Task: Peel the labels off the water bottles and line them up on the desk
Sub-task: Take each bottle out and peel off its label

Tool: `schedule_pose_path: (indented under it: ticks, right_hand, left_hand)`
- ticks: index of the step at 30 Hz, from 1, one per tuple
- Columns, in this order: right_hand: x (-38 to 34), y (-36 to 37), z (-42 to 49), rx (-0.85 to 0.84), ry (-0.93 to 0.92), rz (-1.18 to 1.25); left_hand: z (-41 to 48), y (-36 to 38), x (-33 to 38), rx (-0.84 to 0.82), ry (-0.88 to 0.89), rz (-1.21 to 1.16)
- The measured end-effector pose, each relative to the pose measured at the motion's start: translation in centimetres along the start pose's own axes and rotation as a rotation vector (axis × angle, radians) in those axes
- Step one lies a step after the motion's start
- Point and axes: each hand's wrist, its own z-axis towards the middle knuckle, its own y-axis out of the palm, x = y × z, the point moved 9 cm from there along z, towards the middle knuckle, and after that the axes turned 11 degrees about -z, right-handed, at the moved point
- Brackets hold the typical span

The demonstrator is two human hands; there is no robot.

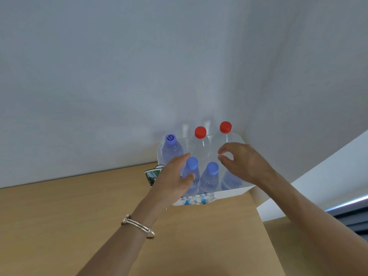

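Note:
A white bin point(233, 193) stands at the desk's far right corner and holds several clear water bottles. Two at the back have red caps point(200, 132) point(225, 127), and one at the back left has a blue cap point(170, 139). Two blue-capped bottles point(192, 172) point(209, 177) stand in front. My left hand point(173, 180) reaches into the bin with its fingers and thumb spread on either side of the front left bottle. My right hand point(242, 162) hovers over the bin's right side, fingers loosely curled, holding nothing; it hides another bottle point(229, 181).
A blue and white label strip point(197, 199) lies over the bin's front wall. A green printed label point(152, 176) sits against the bin's left side. The wooden desk point(79, 216) meets a pale wall behind; a white surface point(318, 186) lies to the right.

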Motion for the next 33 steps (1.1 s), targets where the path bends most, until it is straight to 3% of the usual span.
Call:
schedule_pose_path:
  ticks: [3,6,12,19,23,28,33]
  right_hand:
    - [2.7,1.5,-0.2,-0.166,0.105,-0.137]
    - [4.1,3.9,-1.0,-0.322,0.168,-0.044]
    - [5.3,-0.8,-1.1,-0.113,0.271,0.072]
    - [-2.3,-15.2,-0.9,0.334,0.143,-0.045]
    - [-7.2,-16.2,-0.6,0.348,0.008,0.082]
    - [-11.1,-13.8,-0.2,0.321,-0.118,0.298]
    - [-10.9,-6.8,-1.0,0.172,-0.179,0.652]
  left_hand:
    - [0.0,0.3,0.4,-0.003,0.017,-0.009]
    - [-0.1,0.3,0.8,0.005,0.037,-0.022]
    - [-0.4,0.6,1.8,-0.034,0.084,-0.029]
    - [0.2,0.8,6.2,-0.117,0.114,-0.245]
    - [-0.2,-0.1,8.6,-0.092,0.161,-0.342]
    - [-1.2,-2.3,6.5,0.031,0.111,-0.529]
    - [-2.1,-5.0,4.4,0.192,0.131,-0.711]
